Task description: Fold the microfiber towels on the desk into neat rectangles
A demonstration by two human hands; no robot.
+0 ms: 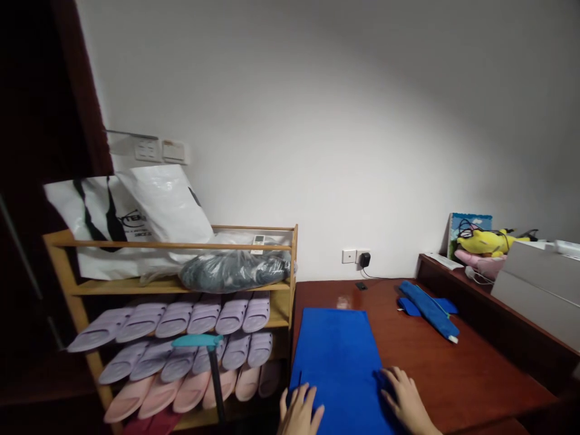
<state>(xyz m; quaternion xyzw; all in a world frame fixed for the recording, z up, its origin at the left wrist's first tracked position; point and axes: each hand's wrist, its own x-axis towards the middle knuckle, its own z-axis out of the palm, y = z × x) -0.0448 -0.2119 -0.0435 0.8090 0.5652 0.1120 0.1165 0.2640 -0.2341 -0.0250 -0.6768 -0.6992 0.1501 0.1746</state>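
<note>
A long, flat blue piece (338,347), which looks like a cloth bag or folded fabric, lies lengthwise on the reddish-brown table (435,368). At its near left edge rests my left hand (299,412), fingers spread and stretched over the surface. My right hand (403,396) touches the opposite edge, its fingers extended beside a darker blue fold or strap. Neither hand visibly grips the piece, and its near end runs out of the picture. Farther right on the table lies a folded blue umbrella-like bundle (428,309) with a pale tip.
Left of the table stands a wooden rack (181,246) with several rows of slippers (179,317) and white bags (165,202) on top. A black plug (364,260) sits in the wall socket. White boxes (539,284) and a yellow plush toy (487,241) occupy the raised right ledge.
</note>
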